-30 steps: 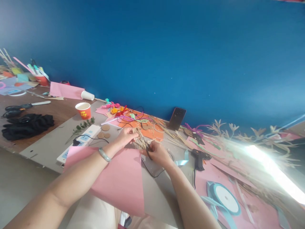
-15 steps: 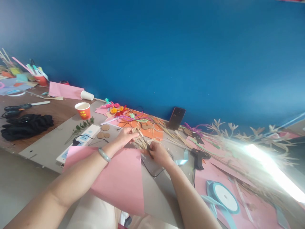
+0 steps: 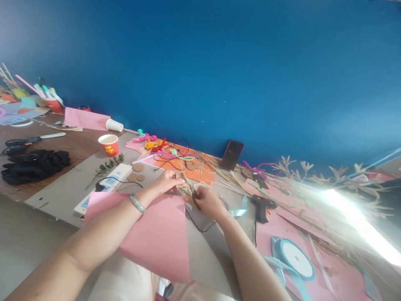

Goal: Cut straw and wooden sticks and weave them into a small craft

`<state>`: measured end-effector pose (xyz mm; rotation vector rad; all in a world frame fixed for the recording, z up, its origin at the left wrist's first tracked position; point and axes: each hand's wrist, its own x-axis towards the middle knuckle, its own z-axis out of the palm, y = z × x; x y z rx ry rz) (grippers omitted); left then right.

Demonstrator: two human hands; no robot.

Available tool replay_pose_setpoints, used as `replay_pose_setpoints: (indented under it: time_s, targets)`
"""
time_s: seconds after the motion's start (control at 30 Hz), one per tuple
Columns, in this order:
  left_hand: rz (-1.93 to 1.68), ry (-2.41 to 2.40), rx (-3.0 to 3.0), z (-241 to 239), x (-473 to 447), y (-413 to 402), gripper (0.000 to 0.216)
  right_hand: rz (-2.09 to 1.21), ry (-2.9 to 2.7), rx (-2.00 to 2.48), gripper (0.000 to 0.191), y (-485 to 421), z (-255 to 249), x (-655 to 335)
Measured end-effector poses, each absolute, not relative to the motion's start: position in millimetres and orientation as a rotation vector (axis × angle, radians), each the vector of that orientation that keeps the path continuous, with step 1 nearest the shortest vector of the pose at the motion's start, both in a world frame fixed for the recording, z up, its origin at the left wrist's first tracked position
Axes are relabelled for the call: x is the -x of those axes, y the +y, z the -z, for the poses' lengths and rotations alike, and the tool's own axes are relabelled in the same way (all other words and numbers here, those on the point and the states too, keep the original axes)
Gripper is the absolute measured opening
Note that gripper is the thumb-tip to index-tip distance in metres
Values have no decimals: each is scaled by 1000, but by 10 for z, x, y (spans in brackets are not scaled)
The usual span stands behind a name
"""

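My right hand [image 3: 205, 201] is closed around the dark handles of a pair of scissors [image 3: 196, 199], whose blades point up and left toward my other hand. In my left hand [image 3: 169, 181], thumb and fingers pinch a small pale tan piece [image 3: 179, 177] that looks like dried straw or husk; its exact form is too small to make out. Loose straw bits [image 3: 188, 189] lie below and between the hands. A pink paper sheet [image 3: 156, 238] spreads under my left forearm, at the table's front edge.
A white power strip [image 3: 117, 174], round wooden slices [image 3: 138, 167] and a red paper cup [image 3: 109, 145] stand to the left. A phone [image 3: 232, 155] leans on the blue wall. At right are a black glue gun [image 3: 261, 207], a light-blue ribbon spool [image 3: 296, 259] and dried stalks.
The scissor blades have shifted slightly at the pale piece, and less of that piece shows above my left fingers. Both arms stay nearly in place.
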<state>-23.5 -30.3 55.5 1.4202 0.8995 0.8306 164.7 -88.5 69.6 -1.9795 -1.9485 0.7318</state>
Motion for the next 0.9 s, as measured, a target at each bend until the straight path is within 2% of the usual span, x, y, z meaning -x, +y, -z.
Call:
replay_pose_setpoints:
  time_s: [0.9]
  targets:
    - [-624,944,-1422,-389,192,-213,27,-868,-2000,1989,40,-876,-667,-1659]
